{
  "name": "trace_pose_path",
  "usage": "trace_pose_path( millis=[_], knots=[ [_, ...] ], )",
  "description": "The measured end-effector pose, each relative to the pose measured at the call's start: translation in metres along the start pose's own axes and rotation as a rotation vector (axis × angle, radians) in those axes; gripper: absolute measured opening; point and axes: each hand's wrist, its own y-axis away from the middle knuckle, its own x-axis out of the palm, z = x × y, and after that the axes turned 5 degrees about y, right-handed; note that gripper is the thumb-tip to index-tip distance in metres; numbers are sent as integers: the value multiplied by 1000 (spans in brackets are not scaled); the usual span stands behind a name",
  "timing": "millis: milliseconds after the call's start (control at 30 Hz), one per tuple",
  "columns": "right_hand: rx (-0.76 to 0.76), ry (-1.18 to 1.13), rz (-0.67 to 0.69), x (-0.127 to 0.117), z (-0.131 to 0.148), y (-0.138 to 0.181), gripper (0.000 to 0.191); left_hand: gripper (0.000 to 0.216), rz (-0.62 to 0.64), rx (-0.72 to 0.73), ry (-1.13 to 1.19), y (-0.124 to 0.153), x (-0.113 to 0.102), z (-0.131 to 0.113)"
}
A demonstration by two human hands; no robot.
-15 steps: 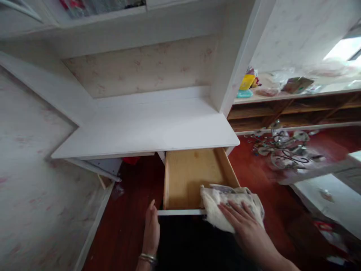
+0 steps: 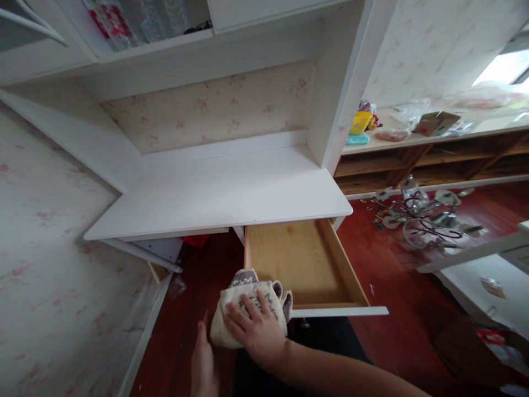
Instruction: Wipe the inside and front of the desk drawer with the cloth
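Observation:
A white desk (image 2: 223,190) has one wooden drawer (image 2: 295,259) pulled out toward me. My right hand (image 2: 258,328) presses a folded cream cloth (image 2: 221,322) with dark markings against the left end of the drawer's white front edge, fingers spread over the top. The cloth hides that corner. Just left of the cloth is my left hand (image 2: 202,358), slightly blurred, holding nothing, thumb raised and fingers extended. Whether it touches the cloth I cannot tell. Under the drawer front a small round knob (image 2: 305,323) shows.
Above the desk, a white hutch shelf (image 2: 165,41) holds clear plastic bottles (image 2: 113,25). To the right, a low wooden shelf unit (image 2: 380,162) carries a yellow container (image 2: 360,122) and a cardboard box (image 2: 437,123). A chandelier (image 2: 430,218) lies on the red floor. Flowered wall stands at left.
My right hand has swept the cloth leftward along the drawer front, from its right end to its left. My left hand has come off the left corner and moved slightly left and down.

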Motion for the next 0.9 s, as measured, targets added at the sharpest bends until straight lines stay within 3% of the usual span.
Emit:
trace_pose_path(
  millis=[67,133,267,467,600,700,900],
  knots=[
    [-7,-5,2,-6,-7,8,41,57,-82,48,-72,7,2,-4],
    [13,-8,13,-14,-18,20,42,57,-86,133,-215,9,7,-2],
    [71,29,50,-30,-44,59,52,60,4,333,-511,7,21,5],
    [139,131,183,-66,-98,136,85,60,88,365,-673,12,49,-3],
    [150,160,213,-90,-141,182,76,57,190,353,-763,8,58,3],
    [151,156,182,-98,-164,206,65,52,204,427,-834,3,58,13],
    [179,132,95,-92,-175,218,58,46,206,553,-963,-1,56,21]
  ],
)
